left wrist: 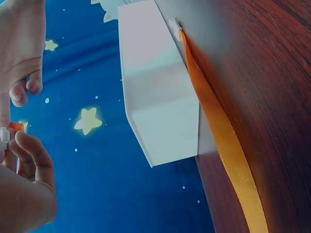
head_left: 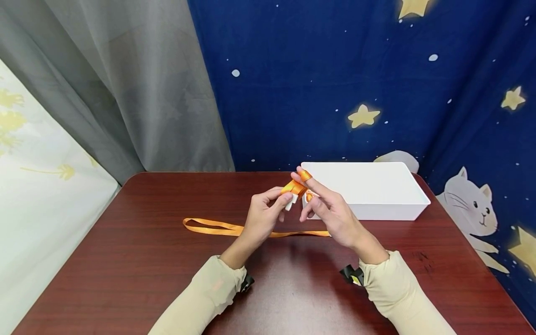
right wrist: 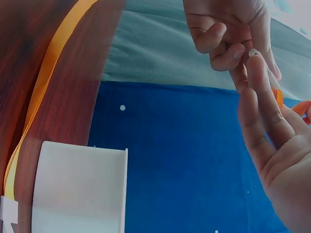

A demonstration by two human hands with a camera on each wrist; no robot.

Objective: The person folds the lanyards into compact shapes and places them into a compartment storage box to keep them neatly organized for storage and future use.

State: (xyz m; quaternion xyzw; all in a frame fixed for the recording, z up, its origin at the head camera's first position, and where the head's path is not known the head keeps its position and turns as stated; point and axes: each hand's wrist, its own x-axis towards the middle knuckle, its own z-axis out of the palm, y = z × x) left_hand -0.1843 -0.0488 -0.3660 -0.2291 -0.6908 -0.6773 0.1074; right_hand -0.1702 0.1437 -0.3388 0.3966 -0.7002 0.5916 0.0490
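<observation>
A long orange ribbon (head_left: 217, 227) lies across the dark wooden table (head_left: 138, 260) and rises into both hands above the middle. My left hand (head_left: 286, 199) pinches a small white piece (head_left: 291, 200) with the ribbon's end between thumb and fingers. My right hand (head_left: 308, 191) is beside it, index finger stretched out with a turn of ribbon (head_left: 304, 175) around its tip, thumb and fingers pinching more ribbon below. In the left wrist view the ribbon (left wrist: 228, 145) runs along the table to another white piece (left wrist: 174, 24) by the white box (left wrist: 160, 97).
An open white box (head_left: 377, 204) stands at the table's back right, just behind my right hand. A grey curtain (head_left: 125, 93) and a blue star-patterned cloth (head_left: 335, 70) hang behind the table. The box (right wrist: 80, 189) and ribbon (right wrist: 43, 82) also show in the right wrist view.
</observation>
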